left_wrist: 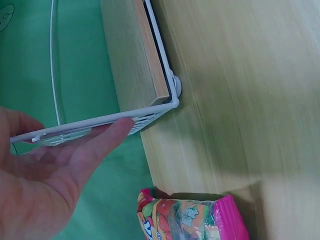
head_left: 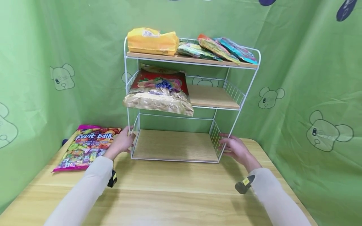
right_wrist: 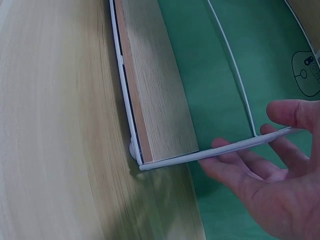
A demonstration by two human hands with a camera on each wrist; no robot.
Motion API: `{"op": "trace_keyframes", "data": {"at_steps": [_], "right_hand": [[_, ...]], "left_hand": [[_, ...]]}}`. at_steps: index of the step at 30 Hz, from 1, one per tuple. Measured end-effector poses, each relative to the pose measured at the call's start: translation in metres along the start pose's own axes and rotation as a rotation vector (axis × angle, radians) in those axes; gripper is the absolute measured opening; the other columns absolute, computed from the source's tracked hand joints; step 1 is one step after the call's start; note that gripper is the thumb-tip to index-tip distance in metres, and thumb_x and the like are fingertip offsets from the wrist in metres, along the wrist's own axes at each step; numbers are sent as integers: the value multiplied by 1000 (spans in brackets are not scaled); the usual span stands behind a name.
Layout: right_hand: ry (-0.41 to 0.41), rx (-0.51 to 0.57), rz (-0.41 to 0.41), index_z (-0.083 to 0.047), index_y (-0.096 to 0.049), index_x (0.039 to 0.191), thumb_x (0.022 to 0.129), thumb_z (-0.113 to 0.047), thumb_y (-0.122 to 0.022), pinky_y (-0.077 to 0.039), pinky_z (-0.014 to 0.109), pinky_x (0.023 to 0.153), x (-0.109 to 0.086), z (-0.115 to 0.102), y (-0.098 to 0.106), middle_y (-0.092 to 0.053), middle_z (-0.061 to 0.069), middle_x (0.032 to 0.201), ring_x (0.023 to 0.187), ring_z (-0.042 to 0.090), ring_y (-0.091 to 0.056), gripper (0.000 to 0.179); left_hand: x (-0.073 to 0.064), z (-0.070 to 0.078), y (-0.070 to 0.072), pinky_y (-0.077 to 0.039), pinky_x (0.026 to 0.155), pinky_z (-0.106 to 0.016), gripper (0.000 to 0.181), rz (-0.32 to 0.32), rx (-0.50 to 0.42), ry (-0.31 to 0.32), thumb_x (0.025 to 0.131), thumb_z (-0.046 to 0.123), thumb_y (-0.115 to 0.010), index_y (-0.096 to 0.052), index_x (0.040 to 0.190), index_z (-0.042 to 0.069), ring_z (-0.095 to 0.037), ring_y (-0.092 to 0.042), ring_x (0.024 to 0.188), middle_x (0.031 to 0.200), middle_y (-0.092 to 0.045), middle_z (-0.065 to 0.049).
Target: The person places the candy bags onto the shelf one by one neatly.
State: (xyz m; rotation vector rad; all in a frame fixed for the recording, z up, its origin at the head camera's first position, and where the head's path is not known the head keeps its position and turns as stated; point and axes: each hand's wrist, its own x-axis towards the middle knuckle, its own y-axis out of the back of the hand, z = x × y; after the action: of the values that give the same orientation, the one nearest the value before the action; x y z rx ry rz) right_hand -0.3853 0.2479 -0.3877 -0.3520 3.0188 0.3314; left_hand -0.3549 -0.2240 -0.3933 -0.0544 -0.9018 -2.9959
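A white three-tier wire shelf rack (head_left: 176,161) with wooden boards stands on the table. My left hand (head_left: 124,141) holds its left side low down; in the left wrist view the thumb lies along the white post and the fingers pass behind it. On the opposite side, my right hand (head_left: 234,147) holds the right post, with fingertips reaching past the wire in the right wrist view. A red and gold candy bag (head_left: 161,88) lies on the middle tier, its gold end hanging over the front edge. The bottom board (head_left: 172,144) is bare.
The top tier carries a yellow packet (head_left: 152,40) and several flat colourful packets (head_left: 217,48). Left of the rack, a pink-edged fruit chew candy bag (head_left: 87,147) lies on the wooden table (head_left: 169,194). Green cloth (head_left: 282,78) with mouse drawings surrounds the table at the back and sides.
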Motion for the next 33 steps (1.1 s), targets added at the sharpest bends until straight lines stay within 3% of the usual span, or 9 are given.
{"op": "trace_keyframes", "data": {"at_steps": [5, 8, 11, 18, 23, 27, 30, 33], "right_hand": [[2, 3, -3, -4, -21, 160, 102, -12, -50, -36, 57, 118, 0, -1, 1, -42, 24, 147, 116, 27, -58, 66], [3, 9, -4, -4, -21, 160, 102, -11, -50, -35, 58, 118, 0, -1, 2, -42, 24, 148, 115, 26, -59, 66], [1, 14, -1, -4, -22, 160, 102, -9, -49, -34, 59, 118, -1, 0, 2, -44, 23, 145, 113, 25, -60, 65], [2, 24, 2, -5, -23, 160, 101, -9, -50, -33, 59, 119, -1, 1, 0, -39, 26, 150, 119, 29, -58, 65], [5, 32, 1, -4, -23, 160, 100, -9, -51, -33, 59, 119, 0, 0, 1, -41, 24, 146, 118, 30, -58, 66], [2, 34, 2, -4, -23, 160, 100, -9, -52, -33, 59, 119, 0, 1, 1, -44, 21, 143, 115, 27, -58, 67], [3, 32, 2, -5, -23, 160, 100, -9, -51, -33, 59, 119, 0, 1, 2, -44, 22, 144, 116, 28, -58, 66], [8, 27, 1, -5, -24, 160, 101, -9, -51, -34, 59, 118, -1, 2, 2, -44, 23, 144, 116, 29, -58, 65]], "left_hand": [[-1, 5, 3, -64, 67, -40, 58, -1, 38, -20, 104, 19, -39, -26, 159, 5, -46, -70, 94, 141, -46, -39], [-3, 6, 4, -64, 66, -40, 57, -21, 41, -15, 104, 17, -39, -27, 157, 0, -46, -69, 92, 132, -50, -39], [-6, 7, 5, -64, 66, -40, 56, -62, 53, 1, 104, 18, -43, -28, 152, -6, -47, -66, 98, 125, -52, -37], [-14, 10, 14, -64, 68, -39, 69, -190, 137, 44, 101, 21, -60, -26, 151, -12, -47, -66, 105, 135, -49, -40], [-18, 11, 25, -64, 72, -41, 57, -238, 163, 47, 99, 12, -61, -38, 142, -17, -46, -69, 98, 119, -60, -39], [-20, 10, 36, -64, 76, -43, 51, -264, 167, 62, 95, 5, -61, -43, 137, -18, -35, -70, 87, 106, -65, -34], [-19, 7, 44, -64, 75, -43, 49, -258, 185, 69, 94, 4, -60, -47, 136, -17, -24, -68, 77, 93, -67, -24], [-19, 0, 53, -64, 70, -41, 45, -206, 230, 53, 95, 6, -58, -51, 131, -19, -19, -66, 68, 81, -66, -17]]}}
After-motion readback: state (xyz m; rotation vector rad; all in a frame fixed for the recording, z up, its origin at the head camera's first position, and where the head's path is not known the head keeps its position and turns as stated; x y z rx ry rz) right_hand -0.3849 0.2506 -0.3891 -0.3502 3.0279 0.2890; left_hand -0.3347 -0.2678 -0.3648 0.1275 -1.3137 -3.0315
